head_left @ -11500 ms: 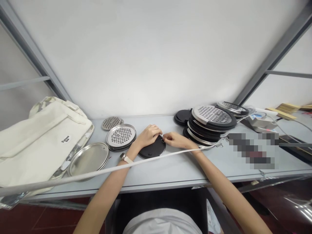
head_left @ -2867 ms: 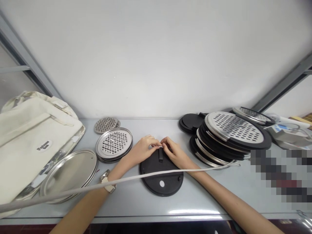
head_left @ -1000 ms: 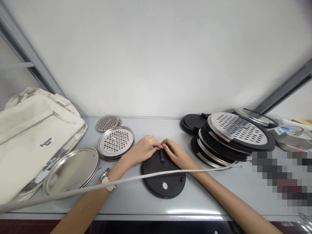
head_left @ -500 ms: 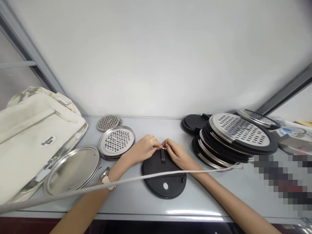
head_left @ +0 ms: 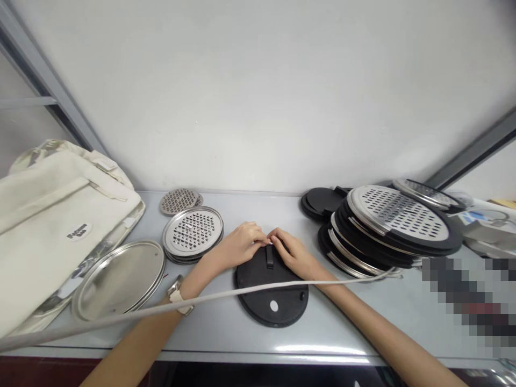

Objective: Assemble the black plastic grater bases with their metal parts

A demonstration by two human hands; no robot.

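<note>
White wall [head_left: 258,97] stands behind the grey table [head_left: 226,336], and a pale cord [head_left: 201,299] crosses in front of my forearms. Before me the black disc [head_left: 271,276] lies flat on the table, with its white round spot [head_left: 274,306] toward me. On its far part lies a short black strap [head_left: 270,258], and at the strap's end I see a small metal piece [head_left: 270,244], mostly covered by my fingers. My left hand [head_left: 244,244] and my right hand [head_left: 291,252] meet there; both are narrow, with the fingertips pinched on this piece.

I judge that the step in hand is the fine work on the metal piece at the strap; whether it is fastened, I cannot tell. For the next move, I think, one hand should hold the strap end steady while the other turns or presses the metal with small force, so the disc does not slide. Perforated metal discs [head_left: 193,232] are near my left hand, and a taller stack [head_left: 387,231] stands at my right.
</note>
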